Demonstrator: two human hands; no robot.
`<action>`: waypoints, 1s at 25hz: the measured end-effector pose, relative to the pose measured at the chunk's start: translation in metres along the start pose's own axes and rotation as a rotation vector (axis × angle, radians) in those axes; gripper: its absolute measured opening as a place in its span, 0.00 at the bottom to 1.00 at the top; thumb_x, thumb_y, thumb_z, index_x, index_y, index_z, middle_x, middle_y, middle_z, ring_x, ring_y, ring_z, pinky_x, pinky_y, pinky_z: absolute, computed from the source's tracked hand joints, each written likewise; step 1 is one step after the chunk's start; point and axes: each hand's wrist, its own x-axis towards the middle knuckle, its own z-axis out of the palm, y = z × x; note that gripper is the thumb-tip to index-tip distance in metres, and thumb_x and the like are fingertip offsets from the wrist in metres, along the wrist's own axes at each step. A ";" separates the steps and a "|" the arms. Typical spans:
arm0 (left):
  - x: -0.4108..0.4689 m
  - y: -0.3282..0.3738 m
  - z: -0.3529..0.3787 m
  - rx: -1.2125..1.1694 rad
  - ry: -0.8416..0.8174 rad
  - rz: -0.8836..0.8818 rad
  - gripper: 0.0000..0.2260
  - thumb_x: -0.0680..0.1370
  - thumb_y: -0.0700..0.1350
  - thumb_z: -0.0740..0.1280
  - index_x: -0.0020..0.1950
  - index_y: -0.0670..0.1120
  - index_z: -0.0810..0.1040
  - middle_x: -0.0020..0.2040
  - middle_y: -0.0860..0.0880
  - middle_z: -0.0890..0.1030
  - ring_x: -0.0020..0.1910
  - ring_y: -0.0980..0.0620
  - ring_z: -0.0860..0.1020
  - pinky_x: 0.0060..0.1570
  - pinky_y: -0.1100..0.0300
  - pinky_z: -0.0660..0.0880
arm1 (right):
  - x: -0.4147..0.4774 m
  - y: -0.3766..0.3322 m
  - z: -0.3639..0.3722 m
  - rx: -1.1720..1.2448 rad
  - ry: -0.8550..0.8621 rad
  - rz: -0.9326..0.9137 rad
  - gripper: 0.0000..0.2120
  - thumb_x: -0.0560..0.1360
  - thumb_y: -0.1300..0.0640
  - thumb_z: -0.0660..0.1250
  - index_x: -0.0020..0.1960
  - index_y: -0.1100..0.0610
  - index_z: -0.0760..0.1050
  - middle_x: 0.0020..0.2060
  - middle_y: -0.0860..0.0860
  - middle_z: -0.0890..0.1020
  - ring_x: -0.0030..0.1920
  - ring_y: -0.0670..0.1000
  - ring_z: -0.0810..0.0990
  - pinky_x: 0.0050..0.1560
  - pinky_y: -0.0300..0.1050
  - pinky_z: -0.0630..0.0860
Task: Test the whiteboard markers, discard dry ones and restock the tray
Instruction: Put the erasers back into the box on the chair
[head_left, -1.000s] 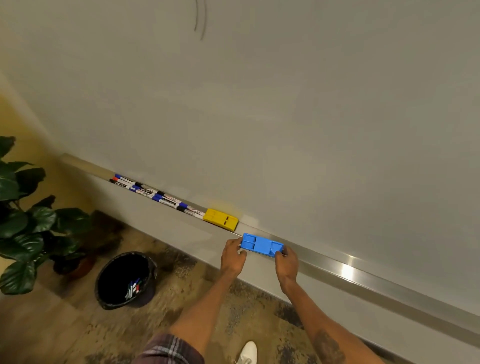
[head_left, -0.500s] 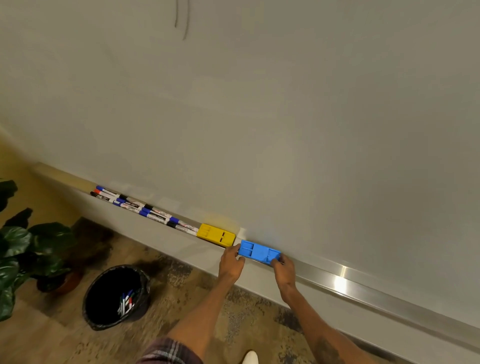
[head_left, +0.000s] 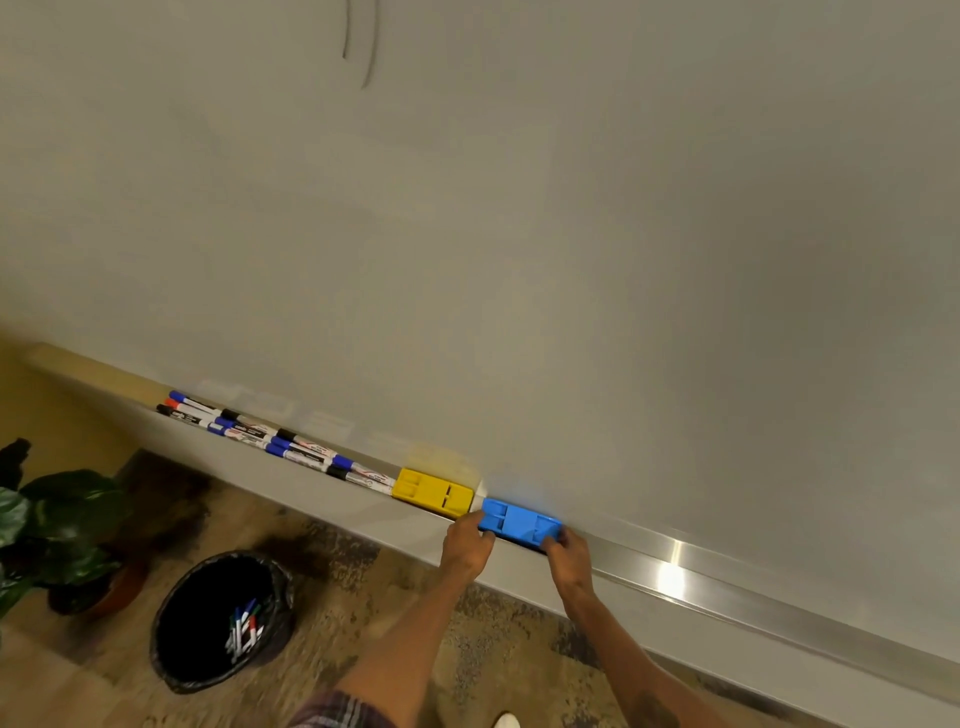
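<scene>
- Barely anything moved in the last second: left hand (head_left: 465, 545) and right hand (head_left: 571, 558) still hold the blue eraser (head_left: 519, 521). The view just swung, so the potted plant (head_left: 67, 519) sits nearer the left edge.
- Black bin (head_left: 161, 623) on the floor right of the plant, with a few discarded markers (head_left: 244, 629) inside.
- Whiteboard markers (head_left: 270, 441) lie in a row along the left part of the tray (head_left: 727, 587).
- Yellow eraser (head_left: 432, 492) touches their right end, with the blue one just beside it on the tray.
- Fingers are curled round the blue eraser's two ends, one hand each.
</scene>
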 end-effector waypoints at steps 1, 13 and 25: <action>0.002 0.001 -0.003 0.015 0.009 0.007 0.20 0.82 0.43 0.63 0.74 0.45 0.70 0.71 0.44 0.74 0.69 0.45 0.73 0.69 0.53 0.69 | 0.003 0.001 0.003 -0.006 0.010 -0.007 0.10 0.77 0.65 0.64 0.57 0.63 0.78 0.50 0.56 0.82 0.50 0.53 0.81 0.47 0.41 0.76; 0.016 -0.013 -0.058 0.123 0.088 0.069 0.18 0.83 0.41 0.60 0.73 0.47 0.73 0.71 0.46 0.75 0.65 0.44 0.75 0.63 0.54 0.72 | 0.025 0.022 0.042 -0.121 0.117 0.082 0.13 0.76 0.59 0.66 0.59 0.61 0.78 0.52 0.58 0.80 0.53 0.57 0.80 0.53 0.53 0.81; 0.020 -0.029 -0.082 0.192 -0.127 0.214 0.20 0.83 0.43 0.61 0.76 0.47 0.69 0.75 0.47 0.69 0.72 0.47 0.70 0.71 0.57 0.65 | -0.031 -0.024 0.071 -0.293 0.238 0.024 0.20 0.78 0.62 0.63 0.69 0.62 0.67 0.62 0.59 0.73 0.61 0.60 0.75 0.62 0.55 0.75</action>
